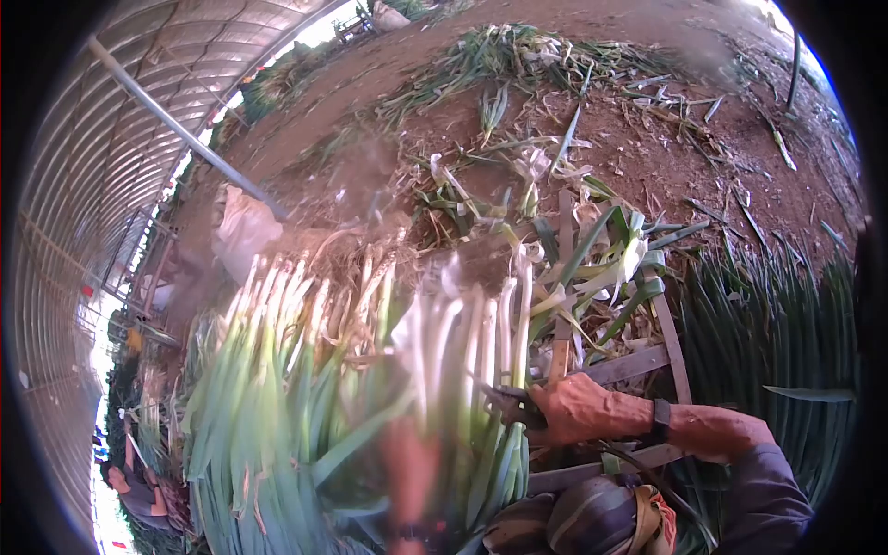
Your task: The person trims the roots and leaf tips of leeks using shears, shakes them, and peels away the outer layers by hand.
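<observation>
Your right hand (578,407), a dark band (661,418) at its wrist, grips a dark hand tool (515,405) close to the pale stems of long green onions (250,416); your left hand (412,462) appears blurred over their leaves, its grasp unreadable; the onions lie side by side, roots away from you. To your right, a wooden frame (629,365) bears loose trimmings (610,254), with dense green leaves (768,314) beyond; to your far left, another person (139,495) appears beneath a ribbed roof (129,139).
</observation>
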A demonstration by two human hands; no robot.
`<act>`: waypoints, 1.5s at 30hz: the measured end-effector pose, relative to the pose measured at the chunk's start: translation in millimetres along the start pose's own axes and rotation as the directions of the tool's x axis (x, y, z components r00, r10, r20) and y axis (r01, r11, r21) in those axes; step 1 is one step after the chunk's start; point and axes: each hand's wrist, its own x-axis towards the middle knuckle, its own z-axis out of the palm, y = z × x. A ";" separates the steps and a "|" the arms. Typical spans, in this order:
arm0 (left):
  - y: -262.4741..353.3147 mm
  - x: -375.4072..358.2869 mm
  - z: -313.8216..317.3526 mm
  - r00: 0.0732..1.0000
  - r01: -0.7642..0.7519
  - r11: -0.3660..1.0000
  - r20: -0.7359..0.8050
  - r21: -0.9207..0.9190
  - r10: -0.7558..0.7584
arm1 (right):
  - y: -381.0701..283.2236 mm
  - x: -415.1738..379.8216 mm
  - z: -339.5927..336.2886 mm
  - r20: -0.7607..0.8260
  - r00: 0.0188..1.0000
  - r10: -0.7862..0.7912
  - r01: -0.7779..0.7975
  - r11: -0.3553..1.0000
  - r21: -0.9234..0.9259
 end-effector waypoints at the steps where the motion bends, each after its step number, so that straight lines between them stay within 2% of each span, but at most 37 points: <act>1: 8.8 12.0 -1.4 1.000 0.010 1.000 0.002 -0.010 -0.010 | 2.9 -0.2 -1.0 -0.016 0.999 0.033 -0.034 0.999 -0.012; 2: 18.5 27.1 -4.7 0.974 0.182 0.983 0.145 -0.025 -0.176 | 5.9 -1.1 -1.4 -0.033 0.997 0.068 -0.068 0.997 -0.023; 5: 23.8 55.8 -3.5 0.956 0.244 0.949 0.215 -0.199 -0.200 | 15.9 -3.3 1.6 -0.065 0.989 0.135 -0.136 0.991 -0.007; 6: 24.4 63.8 -1.4 0.966 0.206 0.965 0.189 -0.160 -0.175 | 18.7 -4.4 2.8 -0.077 0.985 0.154 -0.153 0.988 0.009; 9: 31.5 76.9 -6.3 0.929 0.289 0.933 0.300 -0.217 -0.218 | 23.4 -11.0 4.3 -0.053 0.981 0.187 -0.186 0.982 0.020; 12: 37.8 76.5 -2.5 0.890 0.311 0.904 0.424 -0.292 -0.169 | 24.8 -25.7 6.1 -0.111 0.977 0.180 -0.174 0.983 0.064; 15: 69.0 66.1 -4.4 0.903 0.260 0.939 0.402 -0.227 -0.153 | 27.5 -45.4 8.6 -0.075 0.965 0.250 -0.242 0.965 0.102; 16: 81.5 66.2 -15.8 0.857 0.307 0.925 0.487 -0.226 -0.165 | 29.0 -52.9 9.8 -0.086 0.964 0.252 -0.246 0.966 0.079; 19: 102.0 52.5 -5.1 0.857 0.240 0.961 0.495 -0.136 -0.144 | 30.1 -72.2 12.8 -0.118 0.963 0.240 -0.238 0.971 0.038; 20: 97.2 42.5 12.5 0.898 0.169 0.975 0.429 -0.142 -0.093 | 29.6 -76.7 14.5 -0.133 0.965 0.227 -0.223 0.974 0.044; 23: 125.6 30.7 13.4 0.890 0.101 0.994 0.442 0.042 -0.109 | 27.3 -83.0 19.9 -0.196 0.956 0.219 -0.216 0.976 0.038; 24: 130.5 21.3 21.6 0.957 0.002 0.996 0.289 0.086 -0.027 | 27.0 -83.0 21.1 -0.222 0.950 0.218 -0.217 0.976 0.030; 27: 131.6 17.8 26.8 0.942 0.034 0.997 0.331 0.067 -0.054 | 27.4 -81.4 23.4 -0.305 0.929 0.208 -0.222 0.975 -0.012; 28: 130.6 17.3 29.4 0.960 0.016 0.994 0.277 0.104 -0.045 | 28.9 -82.0 25.1 -0.317 0.924 0.215 -0.230 0.973 -0.010; 30: 123.1 32.4 25.8 0.941 0.116 0.993 0.318 0.009 -0.113 | 34.1 -86.7 28.5 -0.341 0.913 0.226 -0.244 0.970 -0.010; 32: 115.2 43.7 20.8 0.930 0.208 0.973 0.330 -0.105 -0.163 | 38.1 -93.7 28.3 -0.358 0.884 0.302 -0.322 0.947 0.003; 33: 114.4 47.0 22.2 0.923 0.209 0.977 0.339 -0.049 -0.181 | 40.5 -98.6 28.8 -0.366 0.864 0.347 -0.367 0.930 0.015; 36: 121.2 54.2 30.0 0.899 0.230 0.966 0.355 0.116 -0.256 | 53.3 -111.5 33.6 -0.416 0.845 0.336 -0.370 0.929 -0.003; 39: 120.7 54.0 31.4 0.908 0.207 0.972 0.347 0.114 -0.234 | 62.9 -115.5 38.7 -0.416 0.850 0.324 -0.354 0.935 0.003; 42: 114.9 49.5 41.7 0.945 0.155 0.980 0.272 0.127 -0.184 | 69.6 -115.2 42.6 -0.389 0.848 0.361 -0.366 0.928 0.064; 45: 113.8 51.1 37.0 0.943 0.180 0.984 0.284 -0.004 -0.171 | 72.7 -116.5 41.5 -0.362 0.851 0.380 -0.369 0.924 0.104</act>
